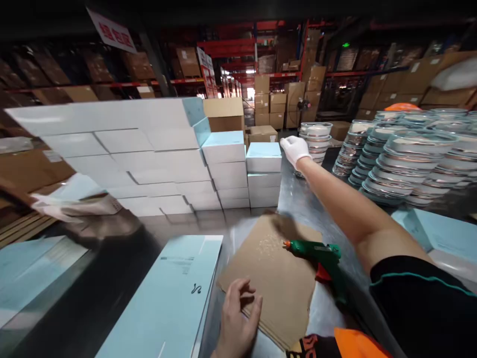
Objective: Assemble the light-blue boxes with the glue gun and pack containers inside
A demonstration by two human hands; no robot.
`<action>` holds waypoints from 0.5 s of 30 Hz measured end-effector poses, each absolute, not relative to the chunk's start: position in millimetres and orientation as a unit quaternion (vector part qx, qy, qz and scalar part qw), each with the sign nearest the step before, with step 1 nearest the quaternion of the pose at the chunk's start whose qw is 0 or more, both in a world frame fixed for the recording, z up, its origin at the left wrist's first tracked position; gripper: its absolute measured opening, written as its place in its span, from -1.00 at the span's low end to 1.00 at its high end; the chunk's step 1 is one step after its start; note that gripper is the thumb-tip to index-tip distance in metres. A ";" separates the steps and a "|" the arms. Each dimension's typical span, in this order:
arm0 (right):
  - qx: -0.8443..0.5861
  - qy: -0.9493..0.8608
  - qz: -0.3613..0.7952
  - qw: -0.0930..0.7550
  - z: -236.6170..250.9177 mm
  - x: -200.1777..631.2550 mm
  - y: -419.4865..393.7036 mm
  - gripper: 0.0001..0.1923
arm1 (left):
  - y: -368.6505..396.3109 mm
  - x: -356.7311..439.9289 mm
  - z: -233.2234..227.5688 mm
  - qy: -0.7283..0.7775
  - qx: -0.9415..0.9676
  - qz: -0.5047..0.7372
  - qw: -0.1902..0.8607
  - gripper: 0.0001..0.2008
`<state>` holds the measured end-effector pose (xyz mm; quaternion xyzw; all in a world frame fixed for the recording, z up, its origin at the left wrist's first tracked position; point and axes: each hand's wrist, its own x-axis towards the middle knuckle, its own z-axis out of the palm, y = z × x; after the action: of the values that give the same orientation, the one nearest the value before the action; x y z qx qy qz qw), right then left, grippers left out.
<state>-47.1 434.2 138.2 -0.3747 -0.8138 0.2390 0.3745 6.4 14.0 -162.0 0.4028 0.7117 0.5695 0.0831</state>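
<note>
- Two hands of mine in view: my left hand (238, 318), bare, rests flat with loose fingers on the near edge of a brown cardboard sheet (272, 278), gripping nothing.
- One glue gun (316, 253), green body with an orange tip and red trigger, lies on its side at the sheet's right edge, nozzle pointing left over a patch of pale glue specks.
- One long pale-blue flat carton (167, 303) lies just left of my left hand, dark print and a small curly logo on top; more pale-blue flats show at far left and at right beyond my arm.
- All of it sits on a shiny metal table (298, 199) that mirrors the boxes.
- Next, the white-and-blue boxes (149, 159): a stepped wall of them across the table's middle, too many and too blurred at left to count; the two nearest columns at its right end are four or five high.
- My right hand (295, 149), in a white glove, is stretched far out, fingers curled against one stack of clear lidded bowls (316, 136); whether it has closed on one, I cannot tell.
- Rows of similar bowl stacks (402, 159) crowd the right side, at least six leaning columns, clear lids over white rims.
- Beyond: a warehouse, red-and-blue racking (261, 44) loaded with brown cartons, and one red-lettered sign (112, 30) hanging upper left.
</note>
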 end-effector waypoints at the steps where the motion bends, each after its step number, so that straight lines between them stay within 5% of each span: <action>1: -0.407 -0.814 0.205 0.360 132.3 -22.8 452.6 -0.65 | 14.6 3.5 -163.6 0.720 0.433 0.540 0.059 -0.68; 7: -0.564 -0.779 0.060 0.267 92.7 148.6 516.9 -0.54 | 24.2 -12.8 -184.0 0.765 0.535 0.358 -0.025 -0.62; 15: -0.510 -0.855 0.030 0.092 32.8 256.2 500.9 -0.65 | 30.0 -20.7 -191.7 0.784 0.524 0.332 -0.028 -0.47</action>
<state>256.2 500.9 32.8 -0.5098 -0.8548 0.0299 0.0921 -20.7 30.0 -191.7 0.5244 0.7838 0.3316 -0.0278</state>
